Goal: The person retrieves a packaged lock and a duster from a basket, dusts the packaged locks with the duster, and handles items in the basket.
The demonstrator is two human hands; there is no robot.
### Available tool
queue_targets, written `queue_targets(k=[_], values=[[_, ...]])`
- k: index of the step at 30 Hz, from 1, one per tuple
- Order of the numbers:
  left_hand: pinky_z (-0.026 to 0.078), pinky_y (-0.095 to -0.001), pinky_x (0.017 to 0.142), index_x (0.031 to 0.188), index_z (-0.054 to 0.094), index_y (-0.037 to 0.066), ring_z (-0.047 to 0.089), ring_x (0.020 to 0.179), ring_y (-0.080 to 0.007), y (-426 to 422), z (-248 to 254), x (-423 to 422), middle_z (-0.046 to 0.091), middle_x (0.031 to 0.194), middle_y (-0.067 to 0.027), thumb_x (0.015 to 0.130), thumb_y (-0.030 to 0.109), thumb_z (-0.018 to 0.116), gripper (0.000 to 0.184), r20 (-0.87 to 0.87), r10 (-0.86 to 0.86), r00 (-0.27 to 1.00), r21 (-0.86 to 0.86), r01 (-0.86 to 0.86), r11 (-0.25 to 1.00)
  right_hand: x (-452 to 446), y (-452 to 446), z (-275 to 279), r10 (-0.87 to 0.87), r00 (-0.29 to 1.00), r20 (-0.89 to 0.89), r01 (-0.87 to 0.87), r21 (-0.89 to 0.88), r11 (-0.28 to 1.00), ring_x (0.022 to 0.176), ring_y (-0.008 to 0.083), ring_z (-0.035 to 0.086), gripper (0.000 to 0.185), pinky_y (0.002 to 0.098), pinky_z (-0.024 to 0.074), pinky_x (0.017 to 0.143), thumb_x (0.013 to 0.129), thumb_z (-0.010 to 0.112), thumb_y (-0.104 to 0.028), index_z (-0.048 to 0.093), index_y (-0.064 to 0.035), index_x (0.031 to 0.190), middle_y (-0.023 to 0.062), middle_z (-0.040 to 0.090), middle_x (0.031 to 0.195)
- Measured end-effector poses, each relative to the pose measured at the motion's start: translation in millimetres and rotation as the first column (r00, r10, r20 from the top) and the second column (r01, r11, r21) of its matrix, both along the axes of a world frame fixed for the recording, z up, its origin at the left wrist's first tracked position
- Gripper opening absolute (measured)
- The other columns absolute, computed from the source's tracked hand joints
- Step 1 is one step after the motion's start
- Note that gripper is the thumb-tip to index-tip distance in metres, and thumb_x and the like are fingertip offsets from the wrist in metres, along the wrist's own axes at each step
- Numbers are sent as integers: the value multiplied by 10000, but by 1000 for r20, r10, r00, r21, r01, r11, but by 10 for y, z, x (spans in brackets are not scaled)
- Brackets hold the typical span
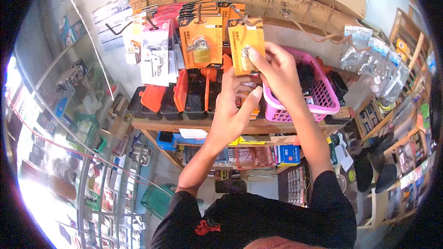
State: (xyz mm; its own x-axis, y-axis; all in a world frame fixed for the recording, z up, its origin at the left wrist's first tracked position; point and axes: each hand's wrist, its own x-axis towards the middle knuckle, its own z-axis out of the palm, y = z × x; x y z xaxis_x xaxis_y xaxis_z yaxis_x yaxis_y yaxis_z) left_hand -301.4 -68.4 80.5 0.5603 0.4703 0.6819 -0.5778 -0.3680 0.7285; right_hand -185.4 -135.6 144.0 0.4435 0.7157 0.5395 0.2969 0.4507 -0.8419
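Note:
My right hand [278, 67] pinches an orange carded padlock pack [241, 41], its thumb across the front and its fingers at the right edge and behind. The card's top is at a wire hook; whether it still hangs there I cannot tell. Just below the card is my left hand [234, 109], palm up, thumb and fingers apart, with the index fingertip by the card's lower left edge. To the left hangs another padlock pack [200, 48], larger, with a brass-coloured lock. White and pink hanging packs [156, 57] are beside it.
A pink plastic basket [323, 107] stands on the wooden shelf [184, 125] by my right forearm. Black bins with orange flaps [153, 98] line the shelf. Clear hanging bags [380, 67] are at right, glass shelving [83, 175] at left.

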Motion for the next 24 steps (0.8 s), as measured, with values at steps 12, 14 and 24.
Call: queue_targets(k=[12,14,24], values=[[516,-338,774,1168,558,4,684,876,-231,-84,-331,28,677,937,-152,923,168,610,299,-369,-129,921,185,208,960,622,913,-28,-183,965,190,186,4,983,534,94,603,463,267,402,447,910,658,-418,666,-3,705,19,575,552],[501,-298,800,1213,553,4,641,896,-152,-58,-344,12,674,976,-114,943,188,588,328,-443,-158,882,178,260,949,649,846,17,-117,980,163,146,-180,973,723,121,691,409,215,501,586,920,656,-380,674,28,909,57,689,820],[525,-329,788,1185,574,4,696,882,-209,5,-469,-127,694,955,-150,934,177,614,308,-486,-92,869,202,214,956,639,302,-59,-170,689,705,505,-297,810,760,236,688,541,336,533,690,911,611,-476,629,19,1129,196,695,894]])
